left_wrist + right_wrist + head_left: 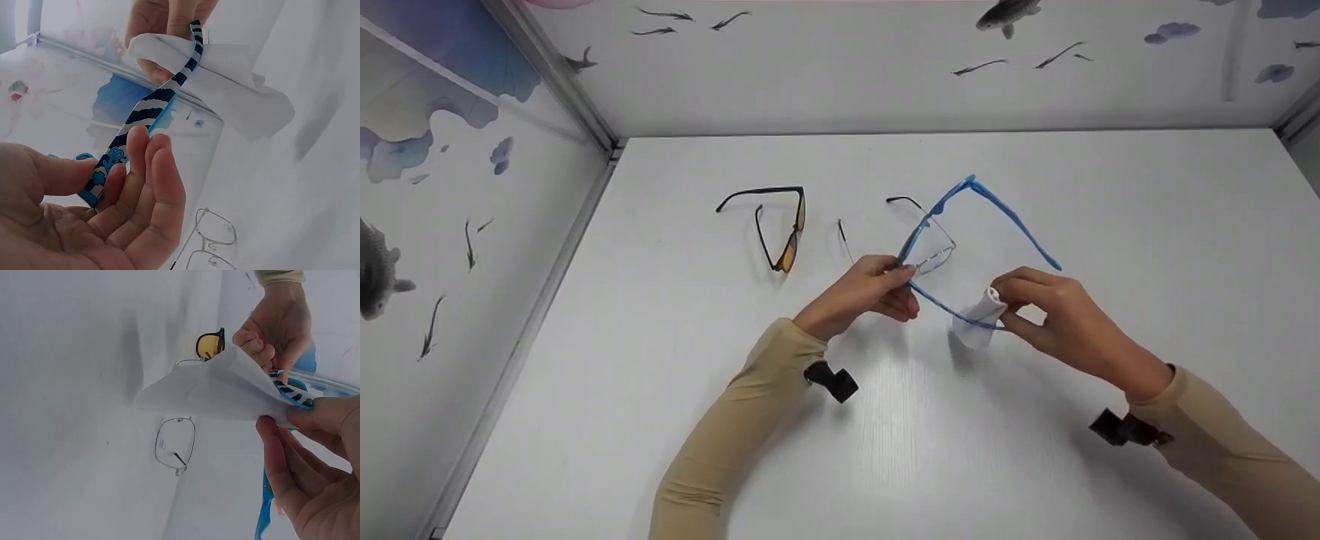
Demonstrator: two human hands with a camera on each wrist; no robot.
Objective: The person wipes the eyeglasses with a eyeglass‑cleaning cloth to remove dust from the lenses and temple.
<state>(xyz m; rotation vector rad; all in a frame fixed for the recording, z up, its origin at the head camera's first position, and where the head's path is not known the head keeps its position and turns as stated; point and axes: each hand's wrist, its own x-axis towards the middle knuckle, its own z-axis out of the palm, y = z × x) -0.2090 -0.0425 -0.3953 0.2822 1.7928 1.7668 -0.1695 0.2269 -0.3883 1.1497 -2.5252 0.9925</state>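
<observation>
My left hand (877,289) pinches a pair of blue-framed glasses (1014,216) near one hinge, between thumb and fingers, above the table. Both of their temples are unfolded. In the left wrist view the held temple (151,109) shows dark and pale stripes on one side. My right hand (1061,322) pinches a white cloth (985,307) near the tip of that temple. In the right wrist view the cloth (208,391) hangs from thumb and fingertips, with the temple tip at the thumb. How far the cloth wraps the tip is partly hidden.
Thin metal-rimmed glasses (936,261) lie on the white table (885,465) behind the blue pair, partly hidden by it and my left hand. Black glasses with yellow lenses (789,253) lie further left. White panels with fish prints (810,82) stand along the back and left.
</observation>
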